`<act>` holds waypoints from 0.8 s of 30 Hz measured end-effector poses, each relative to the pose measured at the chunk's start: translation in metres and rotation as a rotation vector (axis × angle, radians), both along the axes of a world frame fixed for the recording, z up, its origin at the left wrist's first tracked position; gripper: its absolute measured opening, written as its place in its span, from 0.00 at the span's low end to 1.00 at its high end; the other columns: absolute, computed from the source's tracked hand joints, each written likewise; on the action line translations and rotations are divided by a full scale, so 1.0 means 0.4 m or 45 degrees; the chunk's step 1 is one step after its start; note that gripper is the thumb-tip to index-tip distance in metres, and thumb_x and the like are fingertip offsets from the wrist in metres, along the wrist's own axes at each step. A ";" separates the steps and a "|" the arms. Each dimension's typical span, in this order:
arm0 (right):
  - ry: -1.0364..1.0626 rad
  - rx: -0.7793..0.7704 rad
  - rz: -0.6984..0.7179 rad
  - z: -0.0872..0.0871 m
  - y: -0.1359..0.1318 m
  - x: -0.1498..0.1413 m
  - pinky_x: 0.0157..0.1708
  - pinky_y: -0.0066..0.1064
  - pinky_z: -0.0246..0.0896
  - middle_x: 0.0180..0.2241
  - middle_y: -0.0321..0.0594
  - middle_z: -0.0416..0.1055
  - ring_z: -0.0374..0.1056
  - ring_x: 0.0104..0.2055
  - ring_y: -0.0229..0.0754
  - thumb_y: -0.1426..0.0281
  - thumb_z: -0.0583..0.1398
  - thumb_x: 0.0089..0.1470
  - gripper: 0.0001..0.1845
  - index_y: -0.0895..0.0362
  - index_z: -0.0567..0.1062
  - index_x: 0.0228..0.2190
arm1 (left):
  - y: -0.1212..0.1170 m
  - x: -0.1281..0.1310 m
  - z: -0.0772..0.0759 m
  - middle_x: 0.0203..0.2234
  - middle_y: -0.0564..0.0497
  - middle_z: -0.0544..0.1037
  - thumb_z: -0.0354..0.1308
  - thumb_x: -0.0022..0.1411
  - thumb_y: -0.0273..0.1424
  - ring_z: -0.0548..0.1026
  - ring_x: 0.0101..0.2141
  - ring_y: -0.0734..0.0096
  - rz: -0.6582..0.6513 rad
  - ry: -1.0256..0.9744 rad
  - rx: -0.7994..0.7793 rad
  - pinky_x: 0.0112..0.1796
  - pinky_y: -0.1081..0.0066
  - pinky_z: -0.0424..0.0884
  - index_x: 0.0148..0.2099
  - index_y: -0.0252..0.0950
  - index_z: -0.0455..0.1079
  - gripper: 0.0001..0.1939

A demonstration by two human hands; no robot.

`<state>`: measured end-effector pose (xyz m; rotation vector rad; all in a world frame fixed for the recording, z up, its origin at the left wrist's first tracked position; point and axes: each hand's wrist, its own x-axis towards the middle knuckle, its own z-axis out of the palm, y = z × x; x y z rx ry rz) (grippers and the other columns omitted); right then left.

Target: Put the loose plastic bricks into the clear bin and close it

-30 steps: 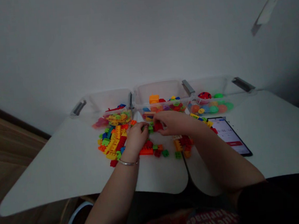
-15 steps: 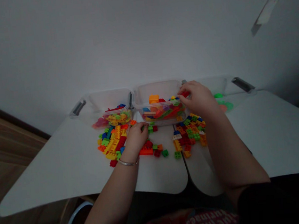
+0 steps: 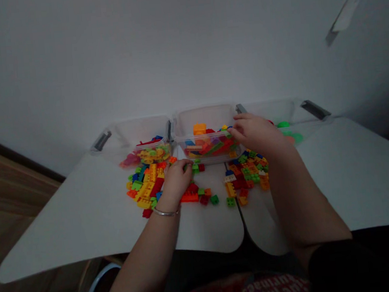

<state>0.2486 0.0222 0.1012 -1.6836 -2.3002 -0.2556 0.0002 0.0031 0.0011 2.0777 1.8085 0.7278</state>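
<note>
My left hand (image 3: 179, 181), with a metal bangle at the wrist, rests among toy building bricks (image 3: 147, 191) on the white table. Its fingers are curled downward beside a green brick (image 3: 195, 168); what lies between them is partly hidden. Over the right front rim of the middle clear plastic box (image 3: 211, 159) is my right hand (image 3: 252, 132). The fingers there are apart, and no brick shows in them. Mixed bricks, an orange block (image 3: 200, 128) on top, lie inside this box.
A left clear box (image 3: 141, 122) holds yellow, red and blue pieces. The right clear box (image 3: 279, 106) contains green round pieces (image 3: 293, 136). Another brick pile (image 3: 251, 173) lies below my right hand. A seam (image 3: 244, 223) divides the tabletops; a wall stands behind.
The red brick seen in my right fingers has left them, and those fingers have spread. The right hand has dipped slightly at the box rim. My left hand stays put.
</note>
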 end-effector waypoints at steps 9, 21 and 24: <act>0.205 0.119 0.242 0.030 -0.067 -0.061 0.39 0.34 0.59 0.40 0.43 0.79 0.71 0.40 0.44 0.65 0.53 0.62 0.16 0.55 0.79 0.41 | 0.001 0.001 -0.002 0.44 0.46 0.81 0.50 0.64 0.30 0.76 0.48 0.59 0.002 0.003 0.009 0.58 0.56 0.64 0.45 0.37 0.76 0.15; -0.168 -0.355 0.385 -0.123 -0.052 -0.216 0.36 0.37 0.68 0.46 0.49 0.77 0.74 0.44 0.49 0.73 0.48 0.63 0.19 0.58 0.73 0.50 | 0.000 0.002 0.002 0.44 0.46 0.81 0.49 0.64 0.29 0.76 0.49 0.59 -0.014 0.022 0.010 0.58 0.56 0.63 0.46 0.38 0.76 0.15; -0.167 -0.361 0.374 -0.131 -0.059 -0.226 0.38 0.38 0.69 0.47 0.50 0.77 0.75 0.45 0.50 0.74 0.46 0.64 0.20 0.59 0.72 0.51 | 0.001 0.002 0.004 0.44 0.46 0.81 0.48 0.64 0.29 0.76 0.48 0.59 -0.023 0.022 0.011 0.57 0.56 0.64 0.46 0.37 0.76 0.16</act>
